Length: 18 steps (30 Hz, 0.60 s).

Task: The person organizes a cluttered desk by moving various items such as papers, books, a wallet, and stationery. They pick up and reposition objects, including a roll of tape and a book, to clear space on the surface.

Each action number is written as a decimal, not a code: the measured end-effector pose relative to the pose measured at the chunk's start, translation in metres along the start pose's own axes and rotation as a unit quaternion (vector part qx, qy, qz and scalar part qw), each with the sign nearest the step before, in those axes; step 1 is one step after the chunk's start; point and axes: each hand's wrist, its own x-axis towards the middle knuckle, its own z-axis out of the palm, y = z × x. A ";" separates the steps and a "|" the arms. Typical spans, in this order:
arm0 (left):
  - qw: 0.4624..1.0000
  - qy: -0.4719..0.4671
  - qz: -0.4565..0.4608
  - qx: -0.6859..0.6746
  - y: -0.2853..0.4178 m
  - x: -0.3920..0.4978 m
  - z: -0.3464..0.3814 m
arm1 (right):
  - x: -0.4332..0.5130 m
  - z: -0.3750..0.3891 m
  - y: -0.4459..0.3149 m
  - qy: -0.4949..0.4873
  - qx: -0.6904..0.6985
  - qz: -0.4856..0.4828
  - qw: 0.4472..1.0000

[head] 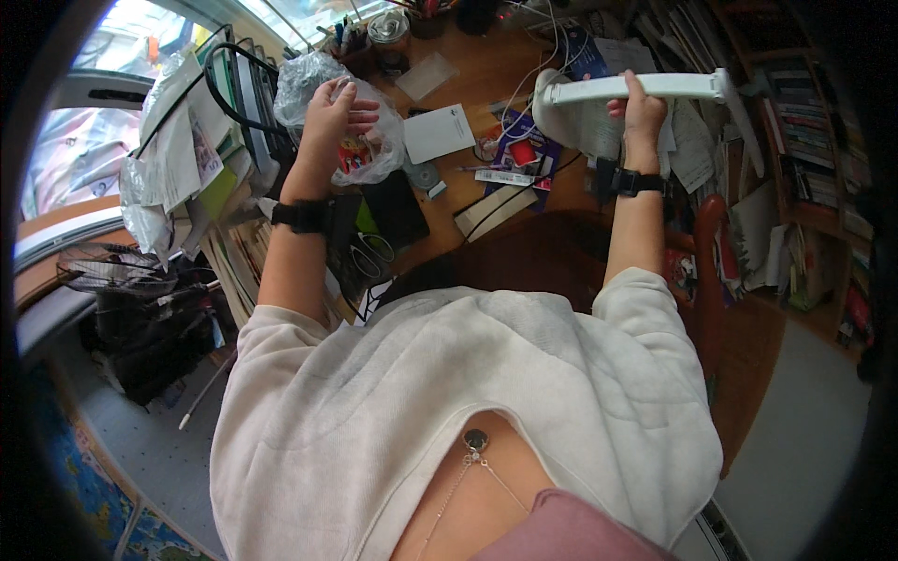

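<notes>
My right hand (645, 116) is closed around the stem of a white desk lamp (680, 85). The lamp's rounded base end (549, 116) lies to the left of the hand, and a flat white part hangs at the right end of the stem. Over a crumpled clear plastic bag (305, 80) my left hand (333, 116) is raised, its fingers apart and nothing visible in them. Something red and yellow (356, 156) shows through the bag. Between the hands, a white booklet or flat box (440, 133) rests on the wooden desk (449, 88).
White cables (558, 35) trail near the lamp base. Scissors (370, 256) and a black flat case (398, 210) lie near the desk's front edge, beside a tape roll (423, 175). Papers and folders (182, 147) crowd the left; a bookshelf (807, 140) stands right. A wooden chair arm (708, 266) is close by.
</notes>
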 end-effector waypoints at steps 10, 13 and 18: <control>0.999 0.027 0.007 -0.019 -0.003 0.003 -0.011 | 0.062 0.121 -0.052 -0.046 0.181 -0.021 0.982; 0.999 0.029 0.005 -0.028 -0.004 0.003 -0.016 | 0.065 0.149 -0.027 -0.123 0.138 -0.047 0.982; 0.999 0.040 -0.005 -0.033 -0.005 0.003 -0.022 | 0.069 0.200 -0.001 -0.107 -0.010 -0.020 0.994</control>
